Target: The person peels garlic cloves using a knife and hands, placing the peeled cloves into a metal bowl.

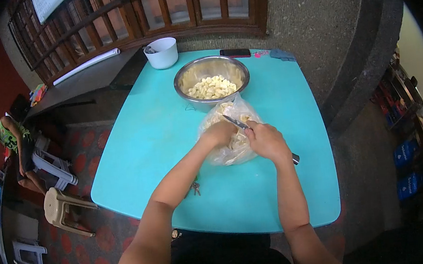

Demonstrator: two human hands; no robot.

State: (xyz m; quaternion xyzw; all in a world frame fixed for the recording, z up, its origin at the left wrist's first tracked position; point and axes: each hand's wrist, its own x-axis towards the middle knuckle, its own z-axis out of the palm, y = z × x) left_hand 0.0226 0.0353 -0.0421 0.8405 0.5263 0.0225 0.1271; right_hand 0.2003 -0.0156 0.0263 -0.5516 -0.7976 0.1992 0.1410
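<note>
A clear plastic bag (231, 153) lies on the turquoise table (136, 139), filled with pale, whitish pieces that look like garlic cloves. My left hand (219, 133) is curled at the bag's opening, its fingertips hidden among the contents. In my right hand (268, 141) is a knife (236, 122), its blade pointing left over the bag, close to my left hand. The dark handle end shows beyond my right wrist. Just behind the bag stands a steel bowl (184, 89) with many cream-coloured, peeled-looking pieces (213, 87) inside.
At the table's back are a white tub (162, 55), a phone (235, 53) and a grey-blue cloth (282, 54). Keys (195, 188) lie by my left forearm. A beige stool (58, 208) stands left of the table. Farther left, a person (14, 138) sits.
</note>
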